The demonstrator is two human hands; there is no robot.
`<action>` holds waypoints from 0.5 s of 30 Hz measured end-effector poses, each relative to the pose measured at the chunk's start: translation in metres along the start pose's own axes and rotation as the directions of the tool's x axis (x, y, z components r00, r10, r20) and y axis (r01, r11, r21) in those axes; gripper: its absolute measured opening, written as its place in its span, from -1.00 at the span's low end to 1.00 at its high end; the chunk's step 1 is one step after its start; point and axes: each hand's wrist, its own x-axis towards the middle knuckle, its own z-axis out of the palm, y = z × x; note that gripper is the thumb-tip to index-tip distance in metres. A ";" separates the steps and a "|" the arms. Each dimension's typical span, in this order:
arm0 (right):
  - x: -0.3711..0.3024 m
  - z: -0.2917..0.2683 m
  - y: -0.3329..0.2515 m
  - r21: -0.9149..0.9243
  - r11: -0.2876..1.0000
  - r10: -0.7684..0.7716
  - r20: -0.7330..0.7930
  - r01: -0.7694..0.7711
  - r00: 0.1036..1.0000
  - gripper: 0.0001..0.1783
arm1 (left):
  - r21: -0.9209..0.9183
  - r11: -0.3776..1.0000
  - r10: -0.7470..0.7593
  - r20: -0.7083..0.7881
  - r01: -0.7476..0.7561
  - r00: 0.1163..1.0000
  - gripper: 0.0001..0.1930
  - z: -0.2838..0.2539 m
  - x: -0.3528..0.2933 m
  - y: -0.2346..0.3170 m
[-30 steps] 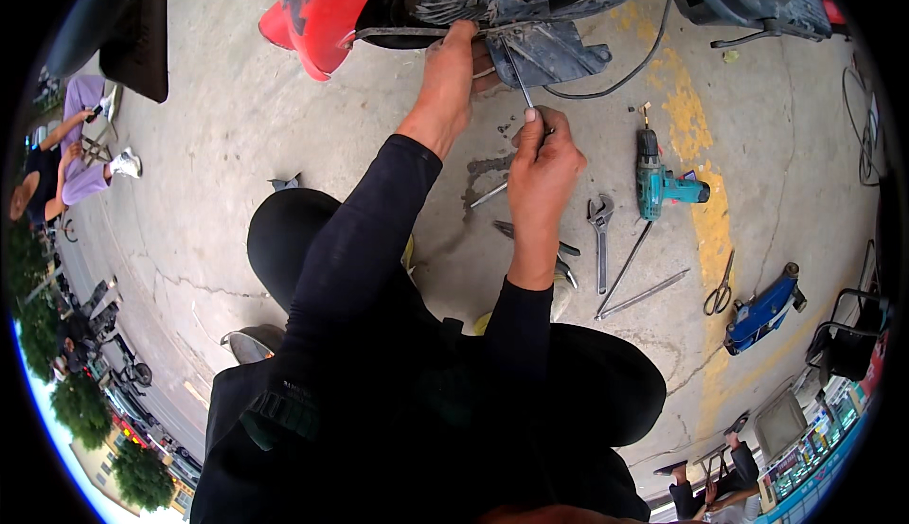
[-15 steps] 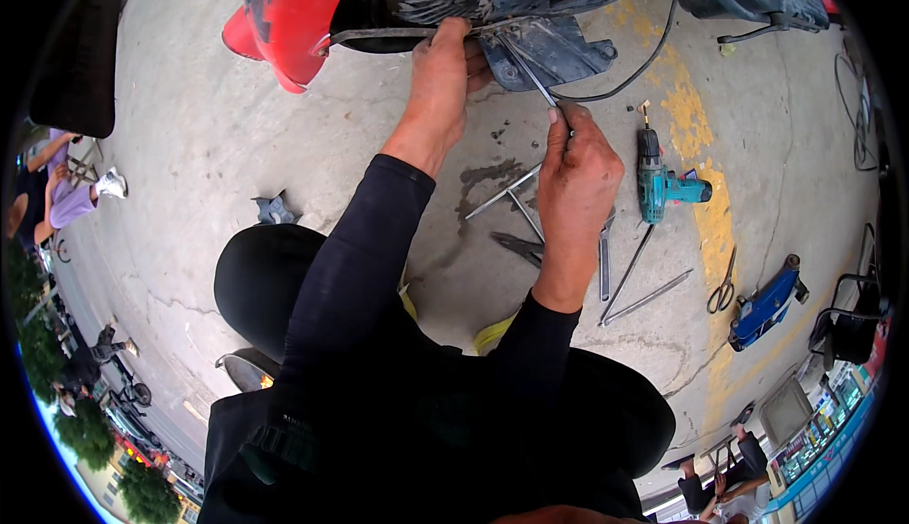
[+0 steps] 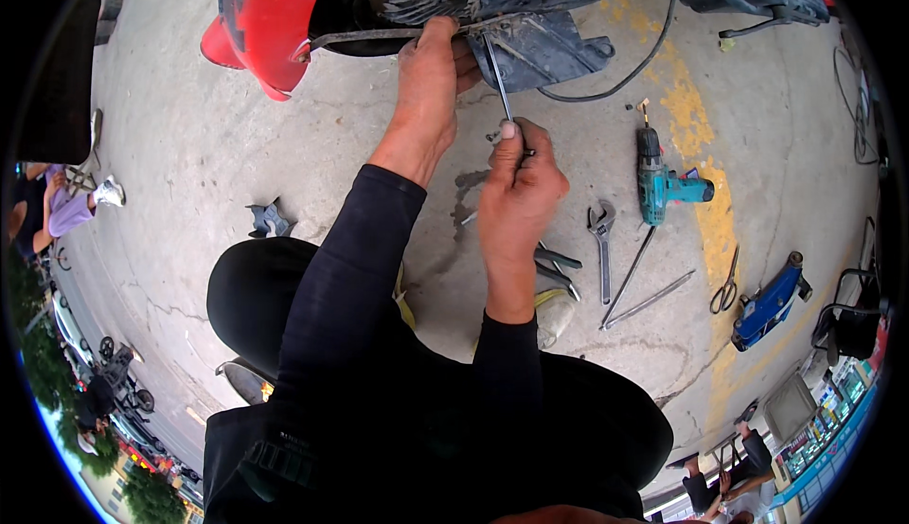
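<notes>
A red-bodied motor scooter [image 3: 275, 13] fills the upper part of the head view, its wheel area and dark underside toward me. My left hand [image 3: 431, 84] is closed around the edge of a long, dirty metal bar [image 3: 374, 35], thumb on top and fingers partly hidden underneath. In my right hand [image 3: 523, 197] is a thin metal-shafted tool [image 3: 500, 79]; its grip is mostly covered by my fingers. The shaft points up to the bar beside a dark plastic panel [image 3: 549, 51]; I cannot tell exactly what its tip touches.
To the right on the concrete lie a teal cordless drill [image 3: 653, 183], an adjustable wrench [image 3: 604, 249], metal rods [image 3: 653, 299], scissors [image 3: 725, 292] and a blue jack-like tool [image 3: 769, 301]. Pliers [image 3: 554, 264] lie near my right forearm. A cable [image 3: 644, 74] hangs from the scooter.
My right hand has moved left and slightly down, and the shaft now stands more upright in view. The adjustable wrench has come fully into sight. My left hand keeps its grip.
</notes>
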 end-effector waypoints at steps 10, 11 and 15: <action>0.009 -0.014 -0.004 0.533 0.680 0.383 0.327 -0.503 0.864 -0.77 | 0.012 1.000 0.000 0.010 0.000 1.000 -0.68 -0.002 -0.002 0.001; 0.013 -0.017 -0.002 0.577 0.587 0.413 0.391 -0.569 0.823 -0.75 | -0.010 1.000 0.003 -0.002 -0.004 1.000 -0.65 0.000 -0.002 -0.001; 0.017 -0.021 0.008 0.636 0.126 0.374 0.680 -0.761 0.630 -0.72 | 0.039 0.999 -0.007 0.035 0.006 0.999 -0.72 -0.010 -0.001 0.000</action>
